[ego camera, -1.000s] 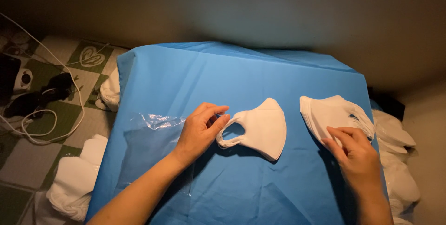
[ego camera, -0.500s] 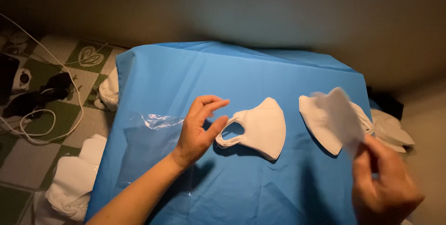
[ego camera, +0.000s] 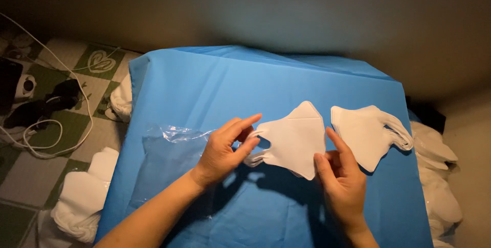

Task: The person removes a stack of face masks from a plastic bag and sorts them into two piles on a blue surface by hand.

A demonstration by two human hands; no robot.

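A white folded face mask (ego camera: 294,138) is lifted a little over the blue cloth (ego camera: 215,79). My left hand (ego camera: 225,151) pinches its ear loop on the left side. At the mask's lower right edge my right hand (ego camera: 342,181) grips it between thumb and fingers. Just to the right lies a small stack of similar white masks (ego camera: 365,130), flat on the cloth and untouched. A crumpled clear plastic bag (ego camera: 163,156) rests on the cloth under and left of my left forearm.
More white masks are heaped off the cloth's left edge (ego camera: 82,197) and off its right edge (ego camera: 434,176). White cables (ego camera: 46,135) and dark devices (ego camera: 36,107) lie on the green-and-white tiled floor at the left. A plain wall runs behind.
My right hand lifted a mask off the right stack, then moved left to the centre mask and gripped it. My left hand has closed on the ear loop, raising the mask slightly.
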